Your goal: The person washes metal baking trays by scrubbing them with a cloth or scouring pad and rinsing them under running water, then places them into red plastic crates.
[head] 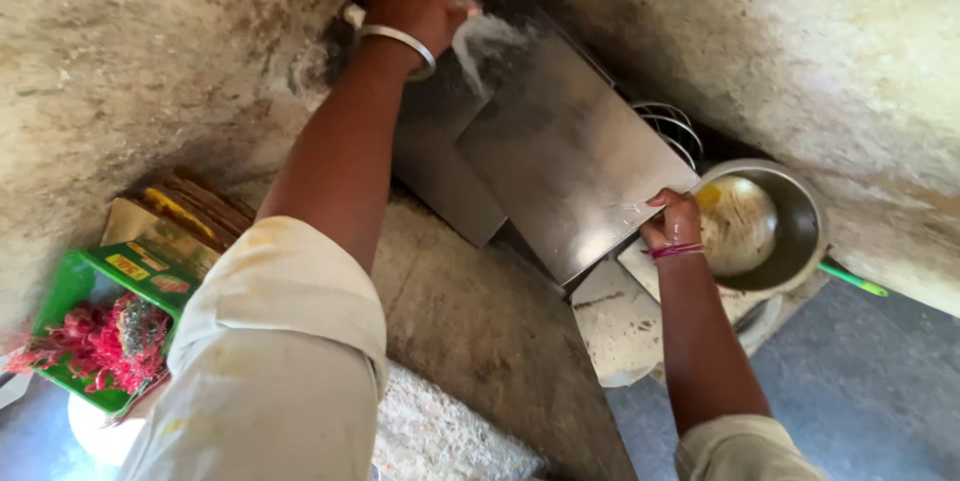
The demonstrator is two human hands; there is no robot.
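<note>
**Steel sheet held at two ends**

The steel sheet (560, 156) leans against the wall (170, 51), over another sheet. Left hand (420, 9) closed on its wet top edge; right hand (672, 223) pinches the lower corner. Likely stiff, heavy, slippery, sharp-edged. A bowl (790, 221) crowds the right; a green box (95, 291) sits left

It was a rough home washing-up corner. Bare, stained plaster walls (150, 51) closed it in. A steel bowl (790, 231) and steel sheets (570, 151) stood by the stone ledge's (480, 331) edge.
</note>
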